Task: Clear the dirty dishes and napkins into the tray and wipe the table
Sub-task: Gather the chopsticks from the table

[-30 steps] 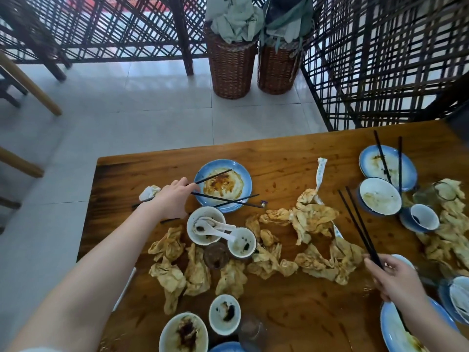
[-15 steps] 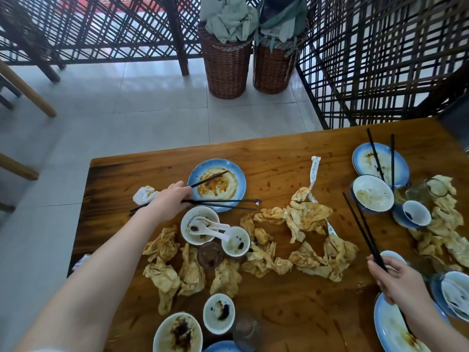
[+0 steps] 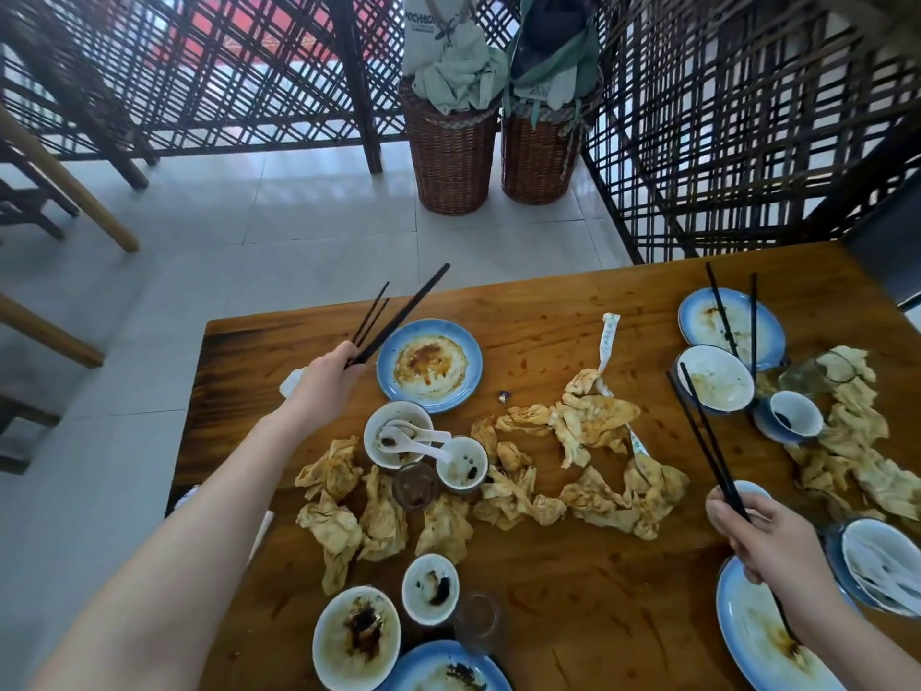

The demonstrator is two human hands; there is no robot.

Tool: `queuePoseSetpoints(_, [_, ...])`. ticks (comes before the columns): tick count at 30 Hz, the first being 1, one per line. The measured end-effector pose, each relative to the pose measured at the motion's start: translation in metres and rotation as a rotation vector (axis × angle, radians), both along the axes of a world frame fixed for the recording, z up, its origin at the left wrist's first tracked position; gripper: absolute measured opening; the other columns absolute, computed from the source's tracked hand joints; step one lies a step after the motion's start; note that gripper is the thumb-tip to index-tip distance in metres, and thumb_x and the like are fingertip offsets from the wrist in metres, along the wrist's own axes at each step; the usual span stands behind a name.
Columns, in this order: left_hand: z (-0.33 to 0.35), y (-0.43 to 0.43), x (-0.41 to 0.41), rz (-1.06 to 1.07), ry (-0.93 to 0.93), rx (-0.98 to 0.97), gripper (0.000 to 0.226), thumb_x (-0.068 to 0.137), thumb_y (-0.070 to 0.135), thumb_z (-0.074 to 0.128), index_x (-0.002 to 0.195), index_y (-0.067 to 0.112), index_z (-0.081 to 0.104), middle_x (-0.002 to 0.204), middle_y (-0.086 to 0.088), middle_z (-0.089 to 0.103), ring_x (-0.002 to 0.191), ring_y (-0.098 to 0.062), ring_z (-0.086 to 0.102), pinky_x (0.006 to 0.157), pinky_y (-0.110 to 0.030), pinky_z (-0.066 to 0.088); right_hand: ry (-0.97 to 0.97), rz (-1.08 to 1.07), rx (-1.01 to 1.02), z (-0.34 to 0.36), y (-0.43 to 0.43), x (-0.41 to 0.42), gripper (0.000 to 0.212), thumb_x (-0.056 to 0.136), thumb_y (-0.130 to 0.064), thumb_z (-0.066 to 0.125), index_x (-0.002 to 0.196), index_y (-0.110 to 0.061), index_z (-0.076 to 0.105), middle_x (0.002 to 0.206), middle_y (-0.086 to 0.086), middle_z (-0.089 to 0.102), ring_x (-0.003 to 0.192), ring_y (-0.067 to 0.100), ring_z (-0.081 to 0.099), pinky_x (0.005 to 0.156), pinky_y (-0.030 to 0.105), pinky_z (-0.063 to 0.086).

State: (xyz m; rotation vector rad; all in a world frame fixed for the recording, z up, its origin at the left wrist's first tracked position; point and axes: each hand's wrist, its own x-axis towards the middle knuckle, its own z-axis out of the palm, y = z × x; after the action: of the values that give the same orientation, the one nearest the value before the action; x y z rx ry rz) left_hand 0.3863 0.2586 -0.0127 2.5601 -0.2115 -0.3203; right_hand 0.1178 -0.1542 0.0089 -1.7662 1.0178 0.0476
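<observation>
My left hand (image 3: pixel 326 379) grips several black chopsticks (image 3: pixel 398 311), lifted off the table and pointing up and away beside a blue plate (image 3: pixel 429 364) smeared with sauce. My right hand (image 3: pixel 760 533) holds another pair of black chopsticks (image 3: pixel 700 431) near the table's right front. Stained, crumpled napkins (image 3: pixel 593 436) lie across the wooden table (image 3: pixel 548 301). Two small white bowls (image 3: pixel 396 433) with white spoons sit in the middle. More dirty bowls (image 3: pixel 356 635) and plates stand at the front and right. No tray is in view.
A third chopstick pair lies on the far right blue plate (image 3: pixel 730 329). A small glass (image 3: pixel 476 620) stands at the front, another glass (image 3: pixel 812 374) at the right. Two wicker baskets (image 3: pixel 451 152) stand on the tiled floor beyond the table. Lattice screens surround the area.
My left hand has picked the chopsticks up from the blue plate and raised them off the table. My right hand still holds its pair, in about the same place.
</observation>
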Motion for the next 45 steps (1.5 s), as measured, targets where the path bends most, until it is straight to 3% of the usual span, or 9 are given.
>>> queuePoseSetpoints(3, [0.019, -0.012, -0.013, 0.046, 0.027, -0.068, 0.013, 0.101, 0.02, 0.045, 0.112, 0.016, 0.05, 0.085, -0.006, 0.063, 0.069, -0.017, 0.059, 0.055, -0.028, 0.044, -0.035, 0.022, -0.003, 0.004, 0.001, -0.007, 0.008, 0.092, -0.014, 0.062, 0.097, -0.011, 0.067, 0.052, 0.002, 0.042, 0.044, 0.013, 0.033, 0.037, 0.023, 0.025])
queuePoseSetpoints(9, [0.046, -0.043, -0.049, 0.046, 0.026, -0.284, 0.034, 0.099, 0.007, 0.046, 0.13, 0.022, 0.045, 0.104, -0.008, 0.061, 0.059, -0.01, 0.055, 0.044, -0.014, 0.043, -0.107, 0.052, 0.013, 0.011, -0.005, -0.032, 0.008, 0.093, -0.013, 0.06, 0.098, -0.013, 0.067, 0.053, -0.001, 0.042, 0.046, 0.014, 0.032, 0.043, 0.026, 0.023])
queuePoseSetpoints(15, [0.067, -0.091, -0.098, 0.169, 0.206, -0.551, 0.057, 0.101, 0.004, 0.042, 0.149, 0.025, 0.021, 0.104, -0.01, 0.064, 0.05, -0.011, 0.057, 0.045, -0.021, 0.047, -0.14, 0.044, 0.026, 0.014, -0.041, -0.061, 0.009, 0.094, -0.016, 0.06, 0.094, -0.01, 0.066, 0.052, 0.001, 0.04, 0.046, 0.016, 0.033, 0.044, 0.029, 0.024])
queuePoseSetpoints(17, [0.07, -0.113, -0.118, 0.196, 0.227, -0.583, 0.034, 0.102, 0.006, 0.041, 0.135, 0.011, 0.043, 0.09, -0.006, 0.066, 0.047, -0.008, 0.057, 0.044, -0.019, 0.046, -0.151, 0.047, 0.029, 0.016, -0.058, -0.07, 0.01, 0.094, -0.018, 0.06, 0.091, -0.011, 0.066, 0.051, 0.001, 0.04, 0.045, 0.015, 0.035, 0.042, 0.028, 0.026])
queuePoseSetpoints(19, [0.07, -0.138, -0.143, 0.244, 0.268, -0.676, 0.02, 0.102, 0.007, 0.042, 0.115, 0.013, 0.056, 0.089, -0.007, 0.065, 0.047, -0.008, 0.056, 0.045, -0.019, 0.045, -0.169, 0.042, 0.05, 0.019, -0.076, -0.079, 0.008, 0.094, -0.017, 0.059, 0.092, -0.013, 0.065, 0.047, -0.003, 0.042, 0.039, 0.009, 0.037, 0.038, 0.023, 0.029])
queuePoseSetpoints(27, [0.07, -0.245, -0.243, 0.463, 0.368, -0.934, 0.013, 0.104, 0.017, 0.041, 0.115, 0.019, 0.045, 0.085, -0.008, 0.063, 0.04, -0.013, 0.048, 0.036, -0.023, 0.038, -0.198, 0.095, 0.074, 0.032, -0.159, -0.12, 0.006, 0.093, -0.013, 0.06, 0.097, -0.01, 0.064, 0.057, -0.006, 0.05, 0.045, 0.004, 0.043, 0.035, 0.011, 0.031])
queuePoseSetpoints(31, [0.071, -0.289, -0.283, 0.539, 0.342, -0.917, 0.016, 0.104, 0.026, 0.039, 0.119, 0.023, 0.04, 0.079, -0.005, 0.053, 0.044, -0.014, 0.045, 0.037, -0.025, 0.037, -0.214, 0.17, 0.065, 0.034, -0.2, -0.138, 0.01, 0.094, -0.011, 0.058, 0.098, -0.005, 0.065, 0.054, -0.006, 0.051, 0.04, 0.001, 0.044, 0.035, 0.012, 0.031])
queuePoseSetpoints(37, [0.076, -0.319, -0.313, 0.622, 0.291, -0.925, 0.018, 0.104, 0.03, 0.038, 0.122, 0.03, 0.041, 0.073, -0.002, 0.044, 0.049, -0.013, 0.041, 0.038, -0.024, 0.035, -0.183, 0.207, 0.081, 0.033, -0.23, -0.142, 0.004, 0.093, -0.016, 0.06, 0.096, -0.017, 0.063, 0.065, -0.004, 0.056, 0.054, 0.008, 0.046, 0.036, 0.011, 0.032])
queuePoseSetpoints(45, [0.077, -0.32, -0.316, 0.609, 0.348, -0.92, 0.029, 0.099, 0.04, 0.046, 0.096, 0.011, 0.049, 0.055, 0.004, 0.03, 0.036, -0.009, 0.027, 0.034, -0.019, 0.024, -0.16, 0.275, 0.047, 0.029, -0.244, -0.121, 0.007, 0.093, -0.017, 0.06, 0.087, -0.021, 0.062, 0.063, -0.004, 0.055, 0.052, 0.008, 0.047, 0.037, 0.014, 0.033])
